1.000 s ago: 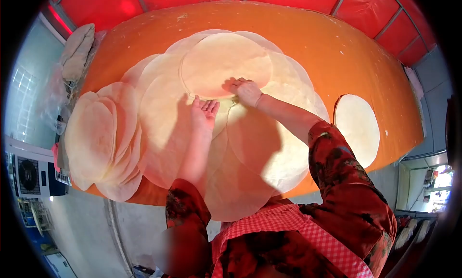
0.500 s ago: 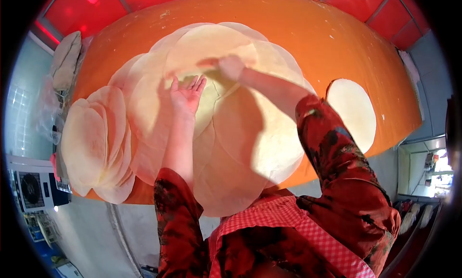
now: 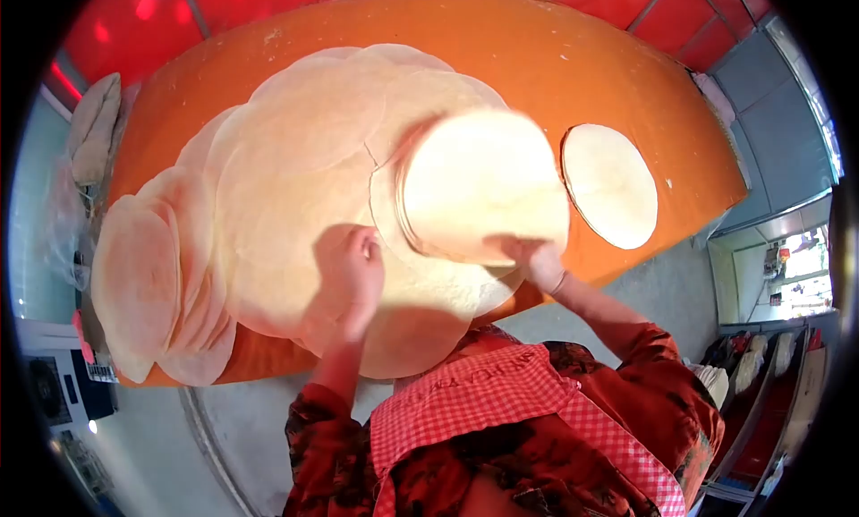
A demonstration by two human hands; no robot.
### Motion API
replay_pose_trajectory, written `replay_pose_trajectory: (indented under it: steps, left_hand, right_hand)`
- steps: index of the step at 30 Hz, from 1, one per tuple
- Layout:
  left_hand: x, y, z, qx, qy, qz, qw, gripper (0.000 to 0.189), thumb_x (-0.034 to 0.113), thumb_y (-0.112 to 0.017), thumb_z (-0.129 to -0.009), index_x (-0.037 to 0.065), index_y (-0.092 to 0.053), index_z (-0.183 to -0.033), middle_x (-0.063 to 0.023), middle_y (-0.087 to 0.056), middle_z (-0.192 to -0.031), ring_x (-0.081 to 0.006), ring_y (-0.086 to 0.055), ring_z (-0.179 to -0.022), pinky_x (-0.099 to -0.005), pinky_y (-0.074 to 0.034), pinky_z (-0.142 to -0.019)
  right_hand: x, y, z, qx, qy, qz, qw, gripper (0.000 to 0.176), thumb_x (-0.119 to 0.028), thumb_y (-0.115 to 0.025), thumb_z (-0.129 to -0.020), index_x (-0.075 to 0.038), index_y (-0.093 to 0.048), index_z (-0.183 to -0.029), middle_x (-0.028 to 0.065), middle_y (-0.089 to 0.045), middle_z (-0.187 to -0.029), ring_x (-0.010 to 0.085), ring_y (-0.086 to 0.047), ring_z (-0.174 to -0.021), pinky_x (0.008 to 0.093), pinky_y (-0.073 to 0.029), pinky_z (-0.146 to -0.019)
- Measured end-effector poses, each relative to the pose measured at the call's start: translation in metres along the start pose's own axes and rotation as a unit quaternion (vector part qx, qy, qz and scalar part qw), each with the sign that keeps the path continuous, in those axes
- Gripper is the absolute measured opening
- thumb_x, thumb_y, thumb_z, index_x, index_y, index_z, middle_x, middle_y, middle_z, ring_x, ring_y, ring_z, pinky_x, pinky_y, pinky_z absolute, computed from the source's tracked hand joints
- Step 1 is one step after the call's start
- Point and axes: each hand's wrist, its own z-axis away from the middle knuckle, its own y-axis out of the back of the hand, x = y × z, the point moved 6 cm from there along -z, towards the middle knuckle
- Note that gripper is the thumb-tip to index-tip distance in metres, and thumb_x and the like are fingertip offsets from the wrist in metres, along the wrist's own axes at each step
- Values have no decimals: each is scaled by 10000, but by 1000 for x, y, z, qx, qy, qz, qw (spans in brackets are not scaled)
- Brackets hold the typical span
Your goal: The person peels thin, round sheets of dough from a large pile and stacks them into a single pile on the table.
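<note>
Thin round dough sheets (image 3: 295, 177) overlap in a wide spread on the orange table. Over their right part is a brighter, thick-edged round sheet or stack (image 3: 483, 182), slightly blurred. My right hand (image 3: 540, 263) is closed on its near right edge. My left hand (image 3: 365, 259) is curled closed above the middle of the spread, left of the bright round, and nothing shows in it. Its shadow falls on the sheets beside it. A separate pale round (image 3: 611, 186) lies to the right.
Several overlapping rounds (image 3: 139, 280) lie at the table's left end. The orange table (image 3: 617, 61) reaches back to red panels. Folded cloth (image 3: 94, 128) rests at the far left edge. Shelving with items (image 3: 769, 392) stands at the lower right.
My right hand has moved right and nearer my body, and now holds the bright round. My left hand has gone from open to closed and lies lower. The view has shifted.
</note>
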Motion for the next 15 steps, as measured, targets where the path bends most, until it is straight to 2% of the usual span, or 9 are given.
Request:
replay_pose_trajectory:
  steps: [1,3,4,5,7,8,11,12,15]
  left_hand:
    - [-7,6,-10,5,21,-17,1000,191,-53,-613,-763,32,-670,-924,-105,-671,-871,-291,-635,-854,-355,-510,-813]
    - [-45,-17,-27,-7,0,9,1000,225,-55,-590,-760,44,-681,-941,-99,-681,-919,-289,-640,-894,-349,-512,-820]
    - [-42,-22,-35,-21,-9,22,1000,242,-56,-579,-759,50,-686,-949,-97,-686,-943,-287,-643,-915,-346,-513,-824]
    - [-31,-31,-42,-68,-79,-1,995,241,-46,-571,-776,46,-685,-967,-104,-682,-985,-280,-641,-949,-339,-513,-837]
    - [-3,-48,-57,-155,-221,-46,962,241,-27,-554,-810,38,-684,-1002,-117,-673,-1070,-267,-636,-1016,-326,-513,-862]
    - [-18,-76,-62,-207,-232,-27,950,286,35,-533,-855,40,-648,-1116,-104,-625,-1206,-246,-578,-1149,-330,-468,-963]
    - [-33,-116,-82,-198,-336,-239,889,354,127,-483,-912,56,-566,-1248,-86,-541,-1336,-219,-478,-1272,-369,-366,-1071]
    - [-52,-134,-89,-250,-309,-274,876,440,258,-412,-950,87,-471,-1351,-60,-472,-1411,-188,-377,-1349,-487,-226,-1129]
    - [-38,-131,-101,-288,-300,-348,840,495,335,-399,-969,111,-398,-1411,-23,-378,-1486,-175,-272,-1406,-562,-143,-1129]
  right_hand:
    - [-5,-7,13,-14,-14,0,1000,376,-65,-575,-774,-156,-681,-1123,58,-698,-1028,208,-691,-877,317,-571,-692]
    - [3,3,11,22,-45,-3,999,384,-70,-568,-769,-161,-680,-1125,54,-703,-1004,207,-693,-865,312,-569,-679]
    - [5,9,15,38,-67,-8,997,388,-72,-565,-767,-164,-680,-1126,52,-705,-992,207,-694,-859,310,-568,-672]
    - [6,18,15,63,-66,-19,996,401,-81,-562,-764,-179,-675,-1137,56,-709,-965,211,-696,-848,315,-566,-667]
    - [18,11,27,34,-88,-17,995,397,-99,-563,-772,-198,-676,-1139,51,-706,-987,204,-692,-868,314,-563,-664]
    - [15,11,29,25,-78,-26,996,395,-107,-561,-775,-205,-676,-1140,48,-703,-1002,203,-689,-883,315,-562,-665]
    - [11,-3,39,-5,-51,-19,999,364,-131,-547,-793,-174,-677,-1130,48,-692,-1046,212,-679,-924,324,-559,-676]
    - [10,-3,38,-3,-54,-31,998,359,-123,-548,-791,-161,-679,-1123,51,-693,-1044,214,-680,-922,327,-560,-680]
    - [11,-3,36,7,-56,-51,997,352,-101,-551,-781,-140,-687,-1103,59,-695,-1036,222,-682,-910,331,-561,-689]
